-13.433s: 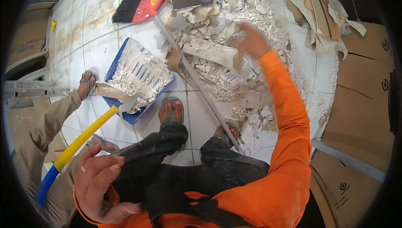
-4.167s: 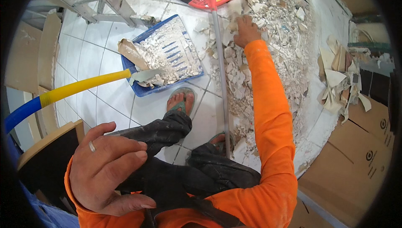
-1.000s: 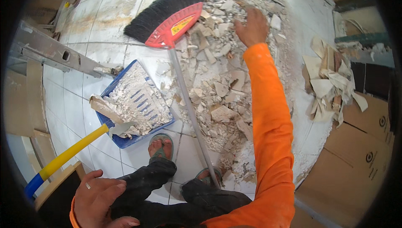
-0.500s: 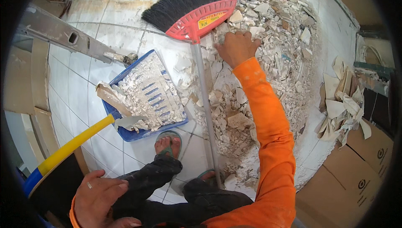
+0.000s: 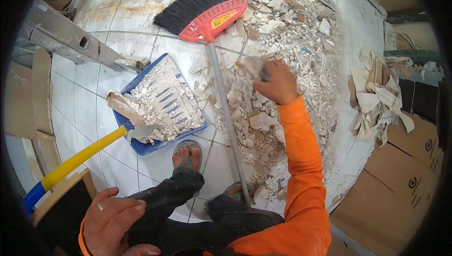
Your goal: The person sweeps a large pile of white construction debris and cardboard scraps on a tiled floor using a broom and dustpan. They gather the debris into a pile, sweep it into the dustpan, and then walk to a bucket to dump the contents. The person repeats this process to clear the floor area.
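Observation:
My right hand (image 5: 280,83), in an orange sleeve, is closed on a pale chunk of rubble (image 5: 253,67) with a dark end, blurred by motion. It hovers over a broad heap of broken plaster and tile (image 5: 308,60). Left of it lies a broom (image 5: 214,20) with a red head, black bristles and a grey stick reaching down to my foot. My left hand (image 5: 113,218), wearing a ring, rests by my thigh with fingers apart, holding nothing. In front of it, a blue dustpan (image 5: 162,139) with a yellow and blue handle (image 5: 84,156) carries white debris.
An aluminium ladder rail (image 5: 70,35) lies at the upper left. Torn pale scraps (image 5: 379,96) are piled on the right, above brown cardboard (image 5: 376,209). White floor tiles (image 5: 77,110) run around the dustpan. My sandalled feet (image 5: 188,155) stand below the dustpan and beside the broom stick.
My right hand has lifted from beside the broom head and come nearer me, with a pale chunk now in it. My left hand holds its pose. The view has shifted slightly.

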The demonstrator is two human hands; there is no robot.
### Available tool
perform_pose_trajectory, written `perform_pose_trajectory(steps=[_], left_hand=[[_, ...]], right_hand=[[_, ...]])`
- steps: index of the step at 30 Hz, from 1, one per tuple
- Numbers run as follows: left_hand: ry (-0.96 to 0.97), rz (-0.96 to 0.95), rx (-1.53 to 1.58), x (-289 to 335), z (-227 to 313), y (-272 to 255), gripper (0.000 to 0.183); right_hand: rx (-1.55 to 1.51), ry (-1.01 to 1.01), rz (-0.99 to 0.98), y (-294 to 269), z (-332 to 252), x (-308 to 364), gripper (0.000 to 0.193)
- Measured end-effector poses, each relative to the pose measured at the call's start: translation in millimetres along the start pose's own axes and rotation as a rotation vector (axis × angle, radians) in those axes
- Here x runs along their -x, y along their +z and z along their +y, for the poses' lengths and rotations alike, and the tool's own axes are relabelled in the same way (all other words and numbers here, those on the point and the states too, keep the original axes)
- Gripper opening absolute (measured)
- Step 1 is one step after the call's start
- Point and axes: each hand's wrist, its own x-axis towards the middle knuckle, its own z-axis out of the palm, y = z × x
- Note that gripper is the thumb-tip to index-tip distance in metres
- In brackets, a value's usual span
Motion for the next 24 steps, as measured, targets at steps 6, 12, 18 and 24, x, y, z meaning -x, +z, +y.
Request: perform_pose_trajectory(steps=[6, 12, 18, 24], left_hand=[[0.127, 0.078, 0.004, 13, 16, 0, 0.059], [0.136, 0.036, 0.012, 23, 30, 2, 0.058], [0.138, -0.062, -0.001, 9, 46, -2, 0.052], [-0.030, 0.054, 0.132, -28, 40, 7, 0.060]], right_hand=[[-1.557, 0.220, 0.013, -16, 84, 24, 0.032], [-1.569, 0.382, 0.364, -30, 90, 0, 0.026], [-1.525, 0.528, 0.645, -66, 143, 38, 0.024], [-1.861, 0.434, 0.920, -144, 243, 78, 0.022]])
